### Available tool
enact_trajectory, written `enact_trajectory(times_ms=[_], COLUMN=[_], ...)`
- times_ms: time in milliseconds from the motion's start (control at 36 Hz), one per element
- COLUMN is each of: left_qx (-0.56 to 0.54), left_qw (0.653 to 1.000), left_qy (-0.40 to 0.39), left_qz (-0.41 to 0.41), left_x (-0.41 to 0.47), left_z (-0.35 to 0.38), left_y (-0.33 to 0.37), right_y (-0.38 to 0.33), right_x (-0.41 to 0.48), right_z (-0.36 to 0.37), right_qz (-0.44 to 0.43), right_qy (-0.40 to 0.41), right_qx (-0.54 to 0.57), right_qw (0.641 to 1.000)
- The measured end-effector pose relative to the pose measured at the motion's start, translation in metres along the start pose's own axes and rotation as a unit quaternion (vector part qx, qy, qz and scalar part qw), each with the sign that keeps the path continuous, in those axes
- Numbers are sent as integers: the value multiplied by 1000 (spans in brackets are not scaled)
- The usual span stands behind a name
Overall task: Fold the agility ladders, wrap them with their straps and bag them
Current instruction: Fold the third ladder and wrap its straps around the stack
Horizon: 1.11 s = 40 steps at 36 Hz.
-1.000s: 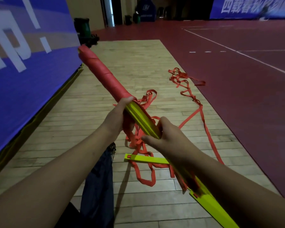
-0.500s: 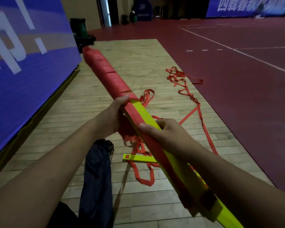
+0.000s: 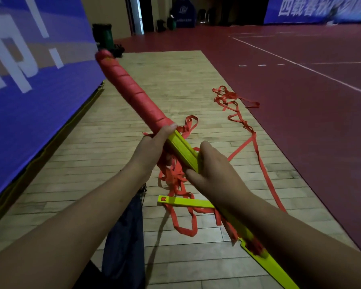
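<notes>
Since half a second ago, the strap [image 3: 258,155] turn that was lying across the top of the bundle [image 3: 183,151] between my hands is no longer showing. Bare yellow is facing me there, so I judge the turn is passing round the underside.

My left hand [image 3: 152,147] is gripping the bundle just where the red wrap [image 3: 133,90] is ending, thumb on the last turn. I judge this is pinning the finished winding so it is not slackening. My right hand [image 3: 215,172] is curling round the bare yellow stack closer to me, fingers tucked under it. Whether those fingers are also pinching the strap is hidden.

I am holding the bundle in the air, slanting from near right up to far left. This is keeping its underside free for the strap to pass.

Loose strap is hanging in a tangle beneath my hands and trailing away over the floor [image 3: 165,80] to the right. One yellow rung [image 3: 186,202] is lying on the boards below the bundle, not yet stacked, its strap still threaded.

What I take to be the dark bag [image 3: 123,236] is lying by my left forearm, within reach. About half the bundle's length is wrapped, and bagging is not yet begun.
</notes>
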State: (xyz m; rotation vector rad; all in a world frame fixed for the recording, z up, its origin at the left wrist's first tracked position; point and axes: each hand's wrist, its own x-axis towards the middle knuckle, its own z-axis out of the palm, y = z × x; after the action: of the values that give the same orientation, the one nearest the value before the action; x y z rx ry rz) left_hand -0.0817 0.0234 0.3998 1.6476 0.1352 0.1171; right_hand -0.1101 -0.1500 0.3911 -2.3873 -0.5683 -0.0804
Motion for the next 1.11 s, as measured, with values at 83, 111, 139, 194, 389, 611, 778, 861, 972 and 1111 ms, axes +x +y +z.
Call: enact_trajectory(times_ms=[83,111,139,194,389,611,778,861,972,1111], left_qx=[-33,-46,-55,-58,-131,122,93,77,-4,-26], left_qw=[998,997,995,990,973,967,983,982,979,987], left_qy=[-44,-63,-83,-126,-185,-196,-145,-161,-190,-155], left_qz=[21,26,30,38,-37,-105,-59,-65,-77,-28], left_x=[1,1,0,-2,0,6,6,6,3,0], left_z=[-9,-11,-12,-13,-22,-20,-5,-3,-2,-5], left_y=[2,3,4,5,8,0,3,1,0,-2], right_y=[-6,-5,-3,0,-4,6,14,14,11,7], right_x=[0,1,1,1,3,3,8,5,3,4], right_z=[-7,-10,-13,-15,-16,-18,-13,-6,5,-3], right_qz=[63,85,101,104,84,87,98,80,41,58], right_qy=[-83,-114,-145,-195,-140,-73,-53,-50,-14,-89], right_qx=[181,221,238,252,274,206,118,75,6,116], right_qw=[978,965,955,942,948,972,987,993,999,988])
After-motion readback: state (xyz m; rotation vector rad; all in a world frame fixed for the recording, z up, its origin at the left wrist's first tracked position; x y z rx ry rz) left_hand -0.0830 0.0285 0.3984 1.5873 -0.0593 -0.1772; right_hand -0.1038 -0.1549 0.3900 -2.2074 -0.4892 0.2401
